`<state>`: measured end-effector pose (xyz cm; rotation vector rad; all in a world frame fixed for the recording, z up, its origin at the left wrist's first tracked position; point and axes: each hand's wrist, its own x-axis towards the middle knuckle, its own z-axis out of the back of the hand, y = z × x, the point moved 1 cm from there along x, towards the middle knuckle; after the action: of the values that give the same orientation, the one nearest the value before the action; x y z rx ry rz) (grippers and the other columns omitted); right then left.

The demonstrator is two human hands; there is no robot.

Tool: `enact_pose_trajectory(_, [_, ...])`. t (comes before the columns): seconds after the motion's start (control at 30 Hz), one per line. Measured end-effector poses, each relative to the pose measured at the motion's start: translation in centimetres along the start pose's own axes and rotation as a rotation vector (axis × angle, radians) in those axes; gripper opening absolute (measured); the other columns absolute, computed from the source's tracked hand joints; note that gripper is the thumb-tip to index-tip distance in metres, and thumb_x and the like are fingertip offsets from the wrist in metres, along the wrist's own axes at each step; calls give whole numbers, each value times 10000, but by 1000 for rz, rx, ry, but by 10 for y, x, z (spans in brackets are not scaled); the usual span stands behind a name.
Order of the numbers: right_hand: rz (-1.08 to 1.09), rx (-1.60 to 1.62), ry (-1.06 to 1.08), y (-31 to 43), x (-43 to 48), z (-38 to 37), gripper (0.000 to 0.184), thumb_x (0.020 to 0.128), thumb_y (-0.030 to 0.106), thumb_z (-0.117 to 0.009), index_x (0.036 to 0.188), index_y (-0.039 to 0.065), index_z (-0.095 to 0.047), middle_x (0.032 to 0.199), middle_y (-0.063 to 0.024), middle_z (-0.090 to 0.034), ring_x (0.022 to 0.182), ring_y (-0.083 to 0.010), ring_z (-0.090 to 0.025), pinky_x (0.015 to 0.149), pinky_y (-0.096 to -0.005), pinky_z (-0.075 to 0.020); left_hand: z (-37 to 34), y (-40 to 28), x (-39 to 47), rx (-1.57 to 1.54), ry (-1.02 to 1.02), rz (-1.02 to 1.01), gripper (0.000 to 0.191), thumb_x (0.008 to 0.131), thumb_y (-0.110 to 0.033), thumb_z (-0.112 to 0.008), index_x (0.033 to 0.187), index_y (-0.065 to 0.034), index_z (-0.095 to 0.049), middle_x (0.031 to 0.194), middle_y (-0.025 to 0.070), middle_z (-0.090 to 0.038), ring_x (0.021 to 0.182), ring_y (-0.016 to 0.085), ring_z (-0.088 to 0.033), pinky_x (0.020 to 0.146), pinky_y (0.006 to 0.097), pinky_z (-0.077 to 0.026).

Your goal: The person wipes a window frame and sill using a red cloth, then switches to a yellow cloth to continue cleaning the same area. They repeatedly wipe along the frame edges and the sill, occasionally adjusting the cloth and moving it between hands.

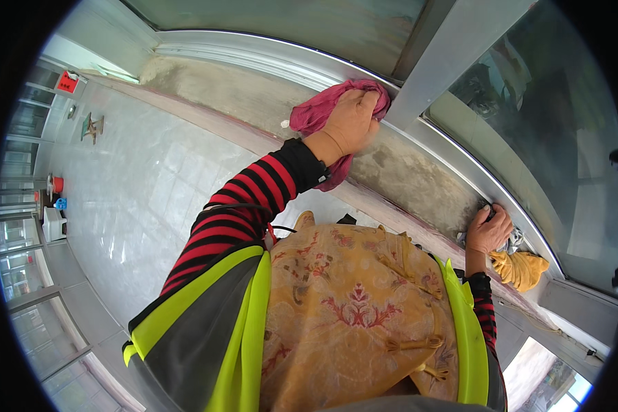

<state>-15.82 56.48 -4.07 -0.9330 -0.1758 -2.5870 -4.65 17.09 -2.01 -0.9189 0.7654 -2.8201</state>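
My left hand (354, 121) presses a bunched pink-red cloth (316, 110) against the lower metal frame of a window (396, 95), beside its upright post. Part of this cloth hangs down below the wrist, over the edge of the bare cement sill (407, 172). Farther right along the sill rests my right hand (489, 232), its fingers curled around a small dark wad (489, 212) whose material is hard to make out. Beside and partly behind that hand sits a crumpled grey-silver thing (516, 240). A yellow-orange cloth or glove (522, 270) lies next to it at the sill's end.
Glass panes (515, 98) rise behind the sill. A pale tiled floor (129, 195) stretches left, with a small folding stool (91, 127) on it. By the far windows stand a red bucket (57, 184) and a white basin-like container (54, 224). A small white bit (285, 123) is on the sill.
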Motion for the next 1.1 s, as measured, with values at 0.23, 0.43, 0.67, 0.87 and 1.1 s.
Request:
enact_pose_trajectory(0.23, [4, 4, 22, -1, 0, -1, 258, 894, 299, -586, 1069, 115, -634, 1118, -106, -617, 1068, -337, -538, 934, -444, -401, 4, 7, 2, -48, -9, -29, 369, 758, -129, -575, 1106, -16, -526, 970, 203, -619, 978, 392, -567, 953, 485, -407])
enact_pose_trajectory(0.43, [19, 3, 22, -5, -3, -3, 275, 903, 300, -583, 1091, 105, -630, 1131, -107, -618, 1071, -340, -539, 938, -446, -403, -6, 1, 6, -25, -15, 27, 370, 757, -129, -578, 1099, -1, -516, 969, 196, -590, 974, 399, -550, 922, 487, -412])
enact_pose_trajectory(0.67, [-15, 3, 62, -7, -3, -5, 279, 922, 305, -572, 1101, 99, -630, 1162, -101, -616, 1075, -336, -536, 940, -442, -399, 1, 5, 10, -31, 78, -5, 370, 750, -115, -585, 1097, -3, -521, 991, 208, -567, 984, 406, -531, 918, 487, -417])
enact_pose_trajectory(0.87, [-13, 10, 49, -6, -4, -2, 272, 924, 292, -573, 1110, 102, -626, 1166, -91, -615, 1078, -326, -538, 933, -436, -407, 10, 8, 12, -40, 113, -49, 364, 746, -112, -592, 1087, -3, -527, 984, 217, -553, 951, 408, -531, 889, 495, -425])
enact_pose_trajectory(1.1, [2, 24, 39, -8, -3, -3, 257, 925, 293, -578, 1087, 99, -628, 1123, -96, -620, 1061, -328, -547, 920, -436, -413, -7, -8, 9, -43, -40, 22, 332, 725, -122, -593, 1022, 5, -515, 928, 218, -565, 933, 394, -527, 852, 495, -413])
